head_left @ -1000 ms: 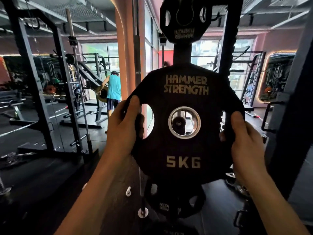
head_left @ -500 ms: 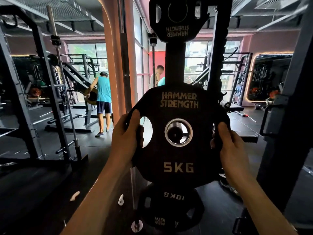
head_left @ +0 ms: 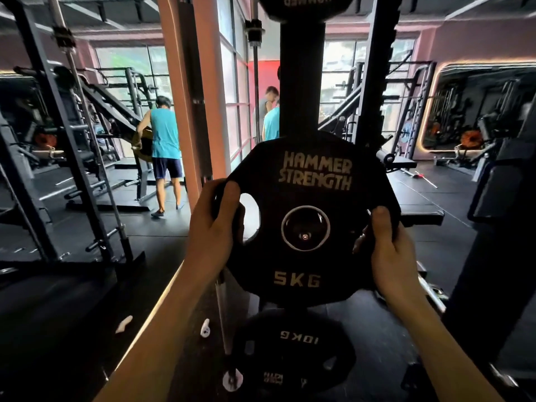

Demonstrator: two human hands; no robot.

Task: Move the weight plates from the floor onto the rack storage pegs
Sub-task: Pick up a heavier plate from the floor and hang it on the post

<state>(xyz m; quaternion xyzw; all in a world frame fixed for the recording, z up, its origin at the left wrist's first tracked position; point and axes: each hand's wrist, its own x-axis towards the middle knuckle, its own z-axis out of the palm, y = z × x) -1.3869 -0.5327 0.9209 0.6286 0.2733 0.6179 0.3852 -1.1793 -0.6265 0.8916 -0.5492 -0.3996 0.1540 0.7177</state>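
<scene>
Both hands on the 5 kg plate [head_left: 310, 216], upright between them: left hand [head_left: 216, 227] curls through its left grip hole, right hand [head_left: 387, 250] wraps its right edge. Its centre ring sits over the rack upright [head_left: 301, 82], above a 10 kg plate [head_left: 293, 352].

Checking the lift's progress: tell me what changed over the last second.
The 5 kg plate sank in view toward the 10 kg plate, the peg end now centred in its hole. The left hand and right hand kept gripping its sides.
</scene>
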